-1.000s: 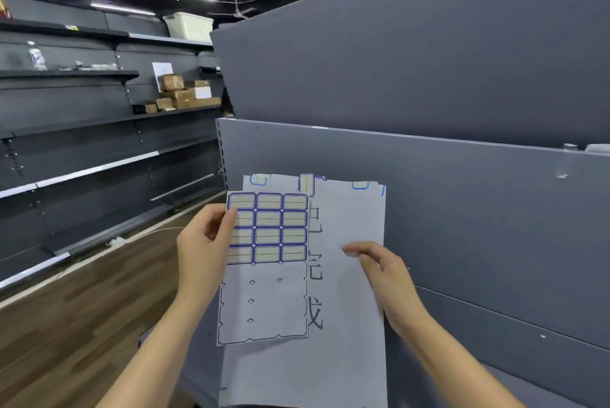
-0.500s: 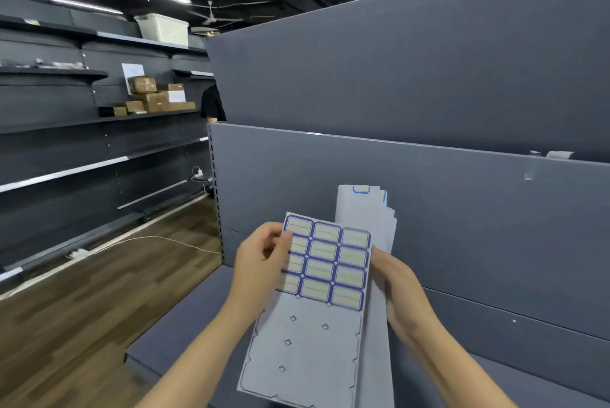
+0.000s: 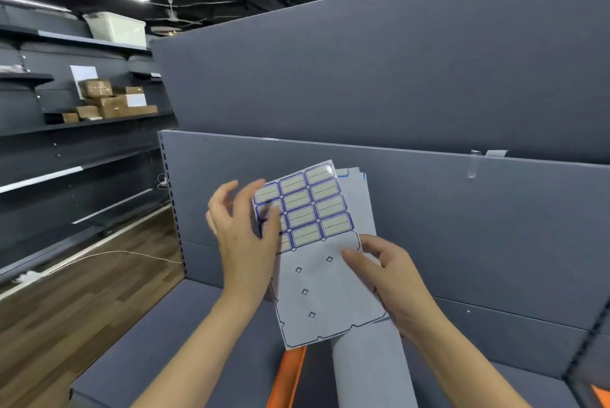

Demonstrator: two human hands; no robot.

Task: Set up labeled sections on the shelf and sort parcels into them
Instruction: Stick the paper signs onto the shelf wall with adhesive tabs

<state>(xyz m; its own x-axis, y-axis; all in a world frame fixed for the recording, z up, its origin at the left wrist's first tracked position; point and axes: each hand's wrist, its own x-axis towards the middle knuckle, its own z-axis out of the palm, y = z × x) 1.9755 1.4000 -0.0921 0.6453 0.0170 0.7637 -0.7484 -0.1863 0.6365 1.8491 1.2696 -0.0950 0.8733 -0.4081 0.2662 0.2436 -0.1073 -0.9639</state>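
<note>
A label sheet (image 3: 317, 262) with blue-bordered stickers on its upper half stands tilted in front of me, above the grey shelf (image 3: 165, 335). My right hand (image 3: 392, 282) grips its right edge together with several white papers (image 3: 366, 368) behind it, thumb on the front. My left hand (image 3: 244, 232) is at the sheet's upper left, fingers spread, its thumb touching the leftmost stickers. Several brown parcels (image 3: 105, 100) are stacked on a far shelf at the left.
The grey back panel (image 3: 429, 209) of the shelf rises right behind the sheet. An orange strip (image 3: 287, 378) lies on the shelf below the papers. A white bin (image 3: 115, 28) tops the left wall shelving. A cable (image 3: 109, 254) runs across the wooden floor.
My left hand let go of the sheet's left edge and its fingers spread over the stickers. My right hand took the grip on the right edge, and the sheet tilted the other way.
</note>
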